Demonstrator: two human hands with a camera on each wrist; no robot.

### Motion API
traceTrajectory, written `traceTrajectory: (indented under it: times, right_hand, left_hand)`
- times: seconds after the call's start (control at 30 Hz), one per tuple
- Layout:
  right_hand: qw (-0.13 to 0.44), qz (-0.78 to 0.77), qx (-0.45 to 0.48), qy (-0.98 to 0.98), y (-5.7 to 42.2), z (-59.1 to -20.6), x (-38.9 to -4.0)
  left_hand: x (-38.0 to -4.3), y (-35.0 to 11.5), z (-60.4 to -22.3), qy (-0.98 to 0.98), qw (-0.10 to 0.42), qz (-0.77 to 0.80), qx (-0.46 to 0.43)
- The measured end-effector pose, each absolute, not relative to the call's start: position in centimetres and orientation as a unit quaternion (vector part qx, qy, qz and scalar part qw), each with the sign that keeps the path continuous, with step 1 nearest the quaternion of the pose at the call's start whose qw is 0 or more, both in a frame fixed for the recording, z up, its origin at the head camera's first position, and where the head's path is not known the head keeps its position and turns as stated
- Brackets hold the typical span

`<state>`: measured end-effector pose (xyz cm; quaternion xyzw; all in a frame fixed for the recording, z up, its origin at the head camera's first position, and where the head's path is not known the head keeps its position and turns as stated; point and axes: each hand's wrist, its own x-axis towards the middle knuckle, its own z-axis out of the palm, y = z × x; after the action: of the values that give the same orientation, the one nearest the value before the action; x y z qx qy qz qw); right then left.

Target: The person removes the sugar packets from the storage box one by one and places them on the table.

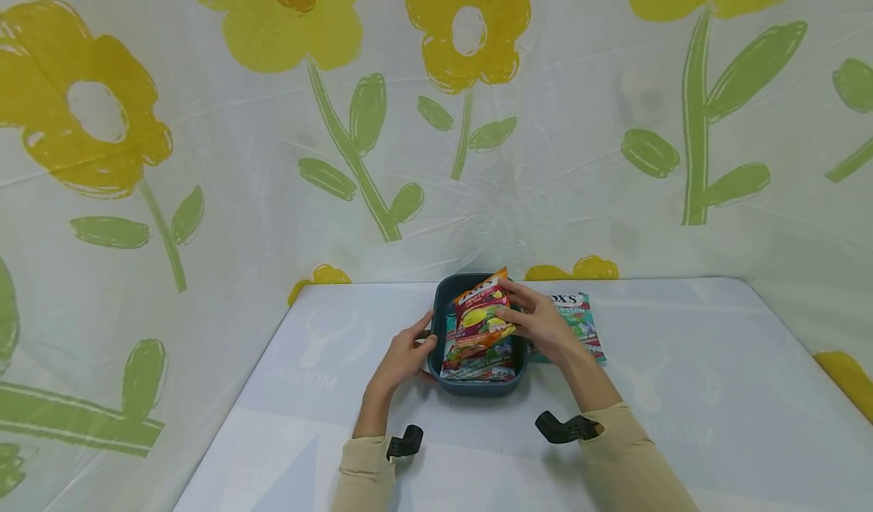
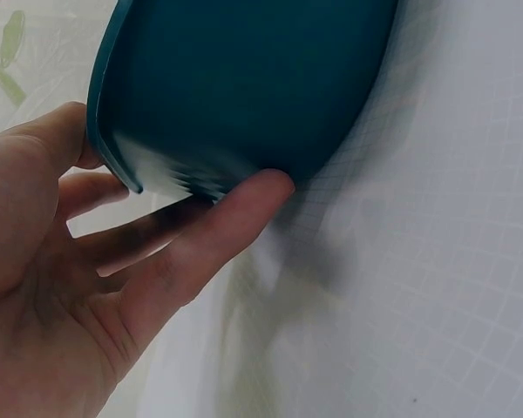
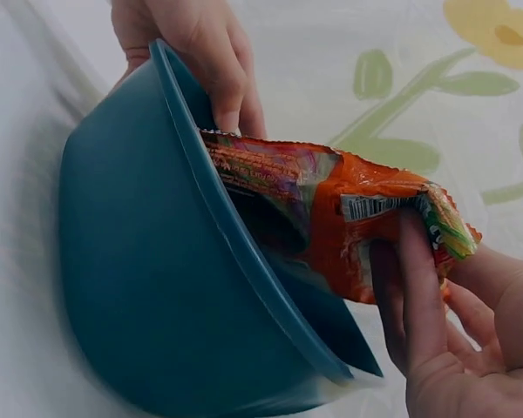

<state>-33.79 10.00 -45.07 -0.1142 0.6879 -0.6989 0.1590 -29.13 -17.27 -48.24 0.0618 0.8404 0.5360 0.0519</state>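
Observation:
A dark teal tub (image 1: 477, 385) stands mid-table with several candy packets (image 1: 477, 362) lying in it. My left hand (image 1: 409, 348) grips the tub's left rim, thumb over the edge and fingers (image 2: 211, 237) against the outer wall (image 2: 244, 78). My right hand (image 1: 527, 316) pinches an orange candy packet (image 1: 483, 313) by its end and holds it tilted over the tub. In the right wrist view the orange packet (image 3: 331, 218) reaches in past the tub's rim (image 3: 218, 218), with my fingers (image 3: 418, 287) behind its sealed edge.
A green candy packet (image 1: 581, 321) lies flat on the white table (image 1: 682, 376) just right of the tub, partly under my right hand. A flowered plastic sheet (image 1: 436, 118) walls the table at the back and both sides.

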Motion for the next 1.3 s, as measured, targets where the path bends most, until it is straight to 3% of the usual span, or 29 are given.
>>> traceTrajectory:
  times: [1.3]
  right_hand:
    - [0.149, -0.758, -0.1, 0.627, 14.9, -46.7, -33.4]
  left_hand:
    - [-28.9, -17.5, -48.3, 0.838, 0.049, 0.54, 0.067]
